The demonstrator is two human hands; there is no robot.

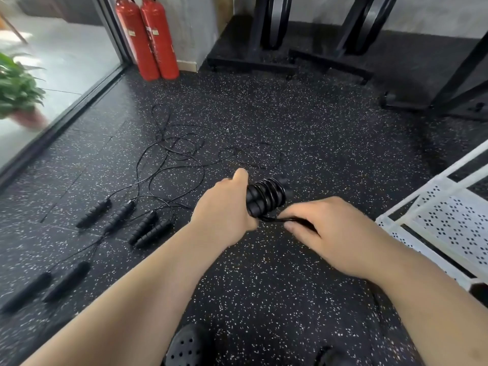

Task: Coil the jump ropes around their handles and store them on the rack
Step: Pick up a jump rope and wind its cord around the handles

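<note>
My left hand (227, 207) grips a pair of black jump rope handles (265, 198) held together, with black rope coiled several turns around them. My right hand (330, 233) pinches the loose end of that rope (280, 220) just below the coil. On the speckled floor to the left lie more black handles: two pairs (124, 220) side by side and another pair (47, 286) nearer me, blurred. Their thin ropes (182, 151) sprawl in tangled loops ahead. A white perforated rack (449, 217) stands at the right.
Two red fire extinguishers (148, 38) stand by the wall at the back left beside a glass door. A potted plant (18, 93) is outside the glass. Black gym machine bases (264, 56) run along the back and right. My dark shoes (184, 350) show at the bottom.
</note>
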